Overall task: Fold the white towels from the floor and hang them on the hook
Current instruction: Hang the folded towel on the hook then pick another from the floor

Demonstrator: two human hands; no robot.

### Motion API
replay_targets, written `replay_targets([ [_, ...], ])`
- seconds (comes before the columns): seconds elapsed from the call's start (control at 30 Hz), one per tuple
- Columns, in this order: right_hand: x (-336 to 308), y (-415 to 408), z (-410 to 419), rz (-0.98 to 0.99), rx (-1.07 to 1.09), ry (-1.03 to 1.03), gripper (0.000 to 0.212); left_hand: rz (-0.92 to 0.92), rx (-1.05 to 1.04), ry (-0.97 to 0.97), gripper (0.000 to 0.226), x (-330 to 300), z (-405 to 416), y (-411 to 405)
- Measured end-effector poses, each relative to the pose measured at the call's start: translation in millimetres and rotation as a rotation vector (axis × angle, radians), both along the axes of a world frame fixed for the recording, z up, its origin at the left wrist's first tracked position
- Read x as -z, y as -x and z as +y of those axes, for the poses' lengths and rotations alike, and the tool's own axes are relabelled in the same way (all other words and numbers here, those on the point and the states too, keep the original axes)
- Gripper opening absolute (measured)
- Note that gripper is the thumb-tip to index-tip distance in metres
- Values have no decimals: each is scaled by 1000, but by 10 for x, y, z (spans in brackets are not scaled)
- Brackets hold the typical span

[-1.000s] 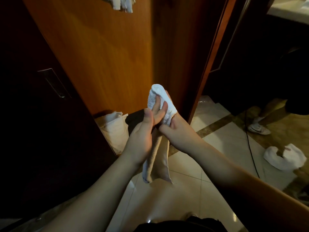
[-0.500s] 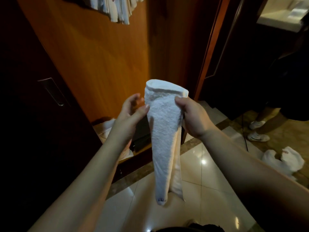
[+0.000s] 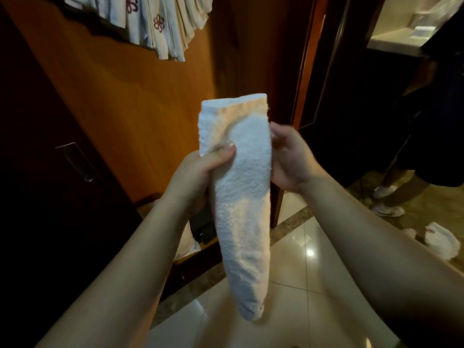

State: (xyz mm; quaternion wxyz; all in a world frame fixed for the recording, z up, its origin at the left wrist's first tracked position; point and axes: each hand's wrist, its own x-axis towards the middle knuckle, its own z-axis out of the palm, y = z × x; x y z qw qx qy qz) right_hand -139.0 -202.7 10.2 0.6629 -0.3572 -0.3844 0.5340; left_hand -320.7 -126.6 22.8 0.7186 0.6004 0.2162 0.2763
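Note:
A white towel (image 3: 241,197), folded into a long narrow strip, hangs in front of me. My left hand (image 3: 198,172) grips its upper part, thumb pressed across the front. My right hand (image 3: 288,159) holds the right edge of the strip from the side, its fingers hidden behind the cloth. Several folded towels (image 3: 155,23) with red flower marks hang at the top against the wooden panel; the hook itself is hidden. More white towels (image 3: 442,242) lie crumpled on the floor at the right.
An orange wooden panel (image 3: 140,109) stands straight ahead, a dark cabinet door with a metal handle (image 3: 75,162) to the left. A person's legs in white shoes (image 3: 389,209) stand at the right. Glossy tiles (image 3: 301,259) cover the floor. White bundles (image 3: 185,244) lie below the panel.
The towel has been raised and straightened. My left hand has gone from beside it to gripping its upper part. The view has tilted up, showing more of the hanging towels.

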Motion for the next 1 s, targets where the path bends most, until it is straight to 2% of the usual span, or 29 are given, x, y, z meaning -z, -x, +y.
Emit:
replay_targets([
  [0.03,119,8,-25,-44,-6,50,41,-42,-23,66,32,-33,7,5],
  [0.1,355,57,-68,-257,13,201,60,-90,-57,166,44,-129,43,19],
  [0.17,540,131,-73,-445,26,295,79,-85,-66,193,40,-218,105,31],
  [0.2,591,169,-73,-459,27,302,82,-84,-50,200,37,-256,138,38],
  [0.3,648,229,-67,-352,13,253,76,-122,14,200,32,-354,249,85],
  [0.37,610,228,-62,-276,-25,208,75,-137,56,177,37,-420,322,118],
  [0.5,452,236,-38,-172,-174,156,86,-172,216,133,38,-554,425,138],
  [0.73,171,137,62,-359,-203,136,84,-243,411,167,41,-742,487,87],
  [0.9,22,81,63,-471,-167,92,64,-293,531,198,43,-827,496,47],
  [1.0,-32,93,43,-473,-147,31,58,-339,552,204,43,-894,489,24],
])
